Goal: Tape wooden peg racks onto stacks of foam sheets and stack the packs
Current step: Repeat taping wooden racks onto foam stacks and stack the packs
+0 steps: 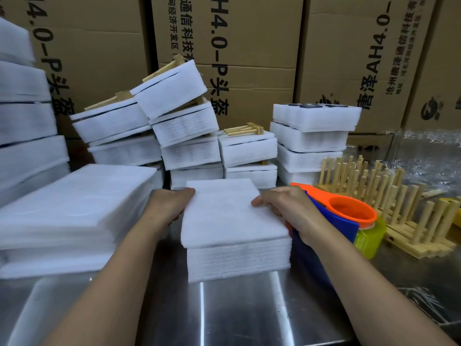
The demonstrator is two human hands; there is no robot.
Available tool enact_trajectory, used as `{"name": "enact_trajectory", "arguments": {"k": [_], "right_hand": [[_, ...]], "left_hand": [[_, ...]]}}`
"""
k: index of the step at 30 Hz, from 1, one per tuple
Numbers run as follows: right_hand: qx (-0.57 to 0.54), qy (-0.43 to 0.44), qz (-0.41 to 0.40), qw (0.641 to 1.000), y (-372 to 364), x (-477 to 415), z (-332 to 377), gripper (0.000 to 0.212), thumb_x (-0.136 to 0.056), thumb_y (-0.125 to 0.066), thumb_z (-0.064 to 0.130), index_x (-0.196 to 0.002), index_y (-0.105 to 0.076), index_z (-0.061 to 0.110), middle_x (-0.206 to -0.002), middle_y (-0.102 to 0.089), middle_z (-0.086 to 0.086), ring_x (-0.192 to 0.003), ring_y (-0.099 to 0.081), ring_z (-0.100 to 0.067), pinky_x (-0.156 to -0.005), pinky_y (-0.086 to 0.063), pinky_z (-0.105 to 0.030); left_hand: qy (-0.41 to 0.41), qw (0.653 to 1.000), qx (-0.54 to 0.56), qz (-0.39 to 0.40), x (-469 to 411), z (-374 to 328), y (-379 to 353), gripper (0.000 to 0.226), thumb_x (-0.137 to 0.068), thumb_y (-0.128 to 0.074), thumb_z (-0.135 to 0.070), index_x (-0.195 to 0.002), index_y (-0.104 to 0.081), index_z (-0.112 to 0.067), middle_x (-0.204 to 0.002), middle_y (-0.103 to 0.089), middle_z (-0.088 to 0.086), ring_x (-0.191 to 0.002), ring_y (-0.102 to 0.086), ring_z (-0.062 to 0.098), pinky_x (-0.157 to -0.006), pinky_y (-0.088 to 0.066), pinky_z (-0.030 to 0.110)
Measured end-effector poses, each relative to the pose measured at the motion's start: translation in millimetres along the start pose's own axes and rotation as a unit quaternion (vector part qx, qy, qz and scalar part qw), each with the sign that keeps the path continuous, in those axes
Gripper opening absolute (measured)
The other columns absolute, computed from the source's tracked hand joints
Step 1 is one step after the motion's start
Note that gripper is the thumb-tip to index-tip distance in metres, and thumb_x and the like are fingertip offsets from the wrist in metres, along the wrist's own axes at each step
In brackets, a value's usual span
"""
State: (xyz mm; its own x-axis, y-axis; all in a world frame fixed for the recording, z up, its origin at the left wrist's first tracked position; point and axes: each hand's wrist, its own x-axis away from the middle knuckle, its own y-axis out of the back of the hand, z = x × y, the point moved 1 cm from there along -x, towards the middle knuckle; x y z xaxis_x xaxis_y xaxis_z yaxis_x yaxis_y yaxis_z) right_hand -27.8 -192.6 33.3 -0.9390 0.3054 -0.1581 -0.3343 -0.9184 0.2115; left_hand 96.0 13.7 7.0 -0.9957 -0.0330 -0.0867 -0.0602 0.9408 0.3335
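Note:
A stack of white foam sheets stands on the steel table right in front of me. My left hand grips its left side, thumb on the top sheet. My right hand grips its right side, thumb on top and fingers down the edge. Loose wooden peg racks lie at the right. Finished packs with racks taped on are piled behind the stack, some tilted.
A tape dispenser in orange, blue and yellow sits just right of my right hand. A broad pile of loose foam sheets fills the left. Cardboard boxes wall off the back. Clear plastic wrap lies at far right.

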Motion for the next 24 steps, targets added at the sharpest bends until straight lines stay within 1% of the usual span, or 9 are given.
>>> {"name": "enact_trajectory", "arguments": {"k": [2,4,5,8,11,13,19,22,24], "right_hand": [[0.011,0.005,0.002,1.0,-1.4,-0.8,-2.1,0.007,-0.08,-0.07,0.011,-0.075,-0.076,0.011,-0.064,-0.069,0.009,-0.055,-0.059,0.003,-0.054,-0.046,-0.013],[0.041,0.018,0.01,0.999,-1.9,-1.1,-5.0,0.009,-0.08,-0.07,0.012,-0.079,-0.077,0.017,-0.083,-0.074,0.008,-0.073,-0.064,0.0,-0.071,-0.053,-0.018],[0.049,0.023,0.014,0.998,-1.8,-0.9,-5.9,0.011,-0.08,-0.07,0.011,-0.078,-0.077,0.019,-0.086,-0.074,0.009,-0.077,-0.064,0.0,-0.074,-0.053,-0.018],[0.056,0.018,0.029,0.998,-0.5,-0.2,-5.8,0.014,-0.082,-0.068,0.01,-0.085,-0.076,0.021,-0.084,-0.072,0.015,-0.077,-0.064,0.001,-0.071,-0.051,-0.012],[0.06,0.008,0.038,0.997,0.9,-2.5,-5.4,0.021,-0.083,-0.067,0.007,-0.1,-0.073,0.019,-0.088,-0.069,0.016,-0.077,-0.063,0.001,-0.071,-0.05,-0.01],[0.057,0.008,0.032,0.998,1.3,-3.7,-4.9,0.024,-0.083,-0.069,0.006,-0.103,-0.072,0.018,-0.09,-0.068,0.013,-0.077,-0.063,-0.001,-0.071,-0.05,-0.01],[0.071,0.03,0.007,0.997,1.6,-4.9,-8.0,0.019,-0.081,-0.072,0.01,-0.094,-0.073,0.024,-0.076,-0.064,0.002,-0.07,-0.059,-0.007,-0.066,-0.046,-0.014],[0.069,0.035,-0.001,0.997,3.6,-5.7,-8.7,0.018,-0.08,-0.073,0.012,-0.086,-0.072,0.029,-0.081,-0.068,0.0,-0.074,-0.061,-0.008,-0.069,-0.048,-0.014],[0.077,0.039,-0.002,0.996,4.6,-6.3,-9.4,0.017,-0.08,-0.073,0.013,-0.086,-0.072,0.029,-0.078,-0.067,0.003,-0.071,-0.061,-0.006,-0.065,-0.047,-0.011]], "left_hand": [[-0.013,1.0,-0.013,-0.006,-0.8,1.2,-1.8,0.041,-0.081,-0.061,-0.033,-0.052,-0.036,-0.02,-0.038,-0.036,-0.007,-0.037,-0.031,0.012,-0.038,-0.025,0.015],[-0.036,0.998,-0.043,-0.012,-1.1,3.1,-3.0,0.04,-0.082,-0.059,-0.036,-0.054,-0.037,-0.018,-0.047,-0.039,-0.003,-0.045,-0.036,0.015,-0.047,-0.028,0.022],[-0.048,0.997,-0.061,-0.012,-0.9,3.6,-3.2,0.038,-0.082,-0.058,-0.038,-0.056,-0.04,-0.017,-0.053,-0.043,0.0,-0.051,-0.041,0.017,-0.052,-0.031,0.025],[-0.071,0.995,-0.075,0.0,-0.7,4.7,-2.8,0.033,-0.082,-0.057,-0.043,-0.065,-0.051,-0.015,-0.062,-0.052,0.005,-0.06,-0.05,0.019,-0.06,-0.036,0.028],[-0.085,0.992,-0.089,0.005,-1.2,5.7,-2.7,0.033,-0.081,-0.056,-0.044,-0.066,-0.05,-0.015,-0.063,-0.051,0.005,-0.061,-0.05,0.018,-0.061,-0.036,0.029],[-0.088,0.991,-0.096,0.009,-1.6,6.3,-2.6,0.032,-0.08,-0.055,-0.045,-0.067,-0.052,-0.016,-0.064,-0.052,0.004,-0.062,-0.051,0.018,-0.062,-0.037,0.03],[-0.075,0.995,-0.07,0.012,-2.1,6.6,-3.7,0.028,-0.079,-0.054,-0.044,-0.07,-0.054,-0.018,-0.067,-0.053,0.003,-0.063,-0.051,0.017,-0.063,-0.037,0.03],[-0.061,0.996,-0.054,0.02,-2.2,8.6,-5.9,0.027,-0.076,-0.055,-0.046,-0.071,-0.055,-0.019,-0.067,-0.054,0.002,-0.064,-0.051,0.016,-0.065,-0.037,0.029],[-0.06,0.996,-0.054,0.023,-2.7,8.3,-6.8,0.027,-0.076,-0.056,-0.046,-0.071,-0.055,-0.019,-0.067,-0.054,0.001,-0.064,-0.051,0.015,-0.065,-0.037,0.028]]}}
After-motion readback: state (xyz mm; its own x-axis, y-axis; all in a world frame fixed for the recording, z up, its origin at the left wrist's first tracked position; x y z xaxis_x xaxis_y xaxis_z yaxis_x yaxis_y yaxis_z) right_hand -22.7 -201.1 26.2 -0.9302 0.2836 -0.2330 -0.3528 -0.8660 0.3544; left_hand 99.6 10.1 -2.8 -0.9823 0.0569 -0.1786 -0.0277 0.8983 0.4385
